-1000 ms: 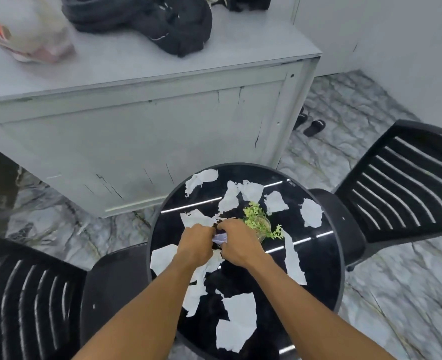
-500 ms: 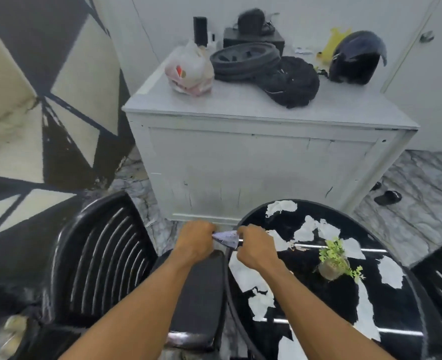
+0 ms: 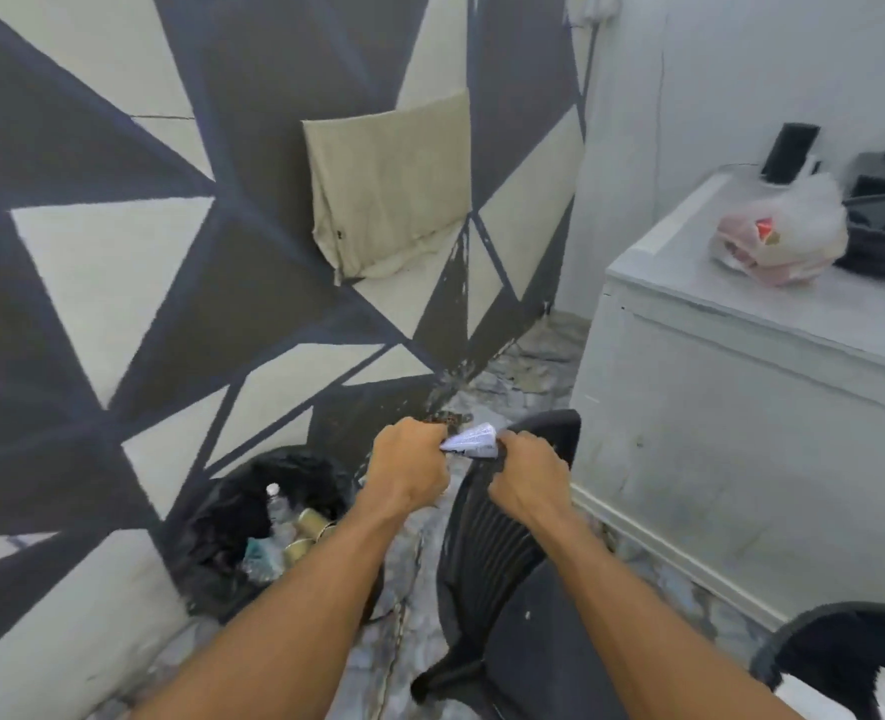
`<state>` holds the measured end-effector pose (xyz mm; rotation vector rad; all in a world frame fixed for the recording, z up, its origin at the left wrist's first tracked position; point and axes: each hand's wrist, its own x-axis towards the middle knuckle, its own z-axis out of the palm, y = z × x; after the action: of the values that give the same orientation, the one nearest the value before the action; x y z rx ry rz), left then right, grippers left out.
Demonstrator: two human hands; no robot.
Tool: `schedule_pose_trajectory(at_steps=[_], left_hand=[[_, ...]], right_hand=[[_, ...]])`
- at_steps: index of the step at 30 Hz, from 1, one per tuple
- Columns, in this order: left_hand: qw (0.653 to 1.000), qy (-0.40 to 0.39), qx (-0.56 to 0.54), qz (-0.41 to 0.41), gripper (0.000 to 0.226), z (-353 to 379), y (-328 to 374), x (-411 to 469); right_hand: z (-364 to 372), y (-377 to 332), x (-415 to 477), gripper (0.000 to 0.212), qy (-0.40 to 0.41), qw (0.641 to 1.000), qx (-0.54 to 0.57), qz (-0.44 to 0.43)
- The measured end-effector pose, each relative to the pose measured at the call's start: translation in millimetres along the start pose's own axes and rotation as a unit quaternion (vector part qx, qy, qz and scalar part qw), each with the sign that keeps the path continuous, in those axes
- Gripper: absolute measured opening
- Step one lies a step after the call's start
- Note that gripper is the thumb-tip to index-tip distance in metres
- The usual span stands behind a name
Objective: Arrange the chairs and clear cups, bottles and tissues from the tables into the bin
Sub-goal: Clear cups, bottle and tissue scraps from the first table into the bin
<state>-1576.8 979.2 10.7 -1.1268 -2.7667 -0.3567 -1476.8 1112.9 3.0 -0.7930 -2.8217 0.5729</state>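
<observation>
**Tissue wad pinched in both hands, bin low at the left**

The lower right corner shows the rim of the black round table (image 3: 793,636). Beside it, bottom centre, stands a black slatted chair (image 3: 487,543). Above its back the left hand (image 3: 410,472) and right hand (image 3: 528,483) each pinch one end of a crumpled white tissue (image 3: 470,441) — likely squeezing it compact for a clean drop. The lined bin (image 3: 232,517), lower left against the patterned wall, already holds bottles. Bare floor separates chair and bin — room to swing left. The white worktop (image 3: 690,267) at the right crowds the chair's other side.
</observation>
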Motion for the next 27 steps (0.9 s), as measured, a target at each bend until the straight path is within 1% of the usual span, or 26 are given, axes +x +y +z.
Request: schedule_pose_trajectory(at_steps=[3, 5, 8, 14, 15, 18, 20, 23, 27], left_hand=[[0.995, -0.012, 0.0, -0.095, 0.016, 1, -69, -10], [0.986, -0.029, 0.002, -0.161, 0.016, 6, -112, -17], [0.97, -0.047, 0.014, -0.238, 0.018, 15, -167, -22], [0.931, -0.08, 0.01, -0.356, 0.017, 21, -229, -16], [0.924, -0.086, 0.005, -0.372, 0.017, 23, -236, -15], [0.906, -0.11, -0.004, -0.41, 0.014, 30, -255, -11], [0.897, -0.116, -0.01, -0.426, 0.013, 37, -268, -5], [0.887, -0.12, -0.023, -0.445, 0.014, 48, -287, 7], [0.873, -0.097, -0.06, -0.475, 0.011, 64, -313, 20]], right_hand=[[33, -50, 32, 0.037, -0.051, 0.997, 0.007, -0.055], [60, -80, 54, 0.042, -0.093, 0.992, 0.009, -0.09], [98, -116, 85, 0.039, -0.14, 0.981, 0.005, -0.133], [153, -167, 139, 0.031, -0.219, 0.958, 0.004, -0.185], [158, -172, 145, 0.032, -0.235, 0.954, 0.002, -0.188], [174, -184, 163, 0.047, -0.269, 0.942, -0.024, -0.2], [184, -192, 174, 0.046, -0.278, 0.938, -0.034, -0.202], [196, -203, 189, 0.038, -0.289, 0.936, -0.041, -0.197], [210, -215, 204, 0.045, -0.294, 0.939, -0.029, -0.176]])
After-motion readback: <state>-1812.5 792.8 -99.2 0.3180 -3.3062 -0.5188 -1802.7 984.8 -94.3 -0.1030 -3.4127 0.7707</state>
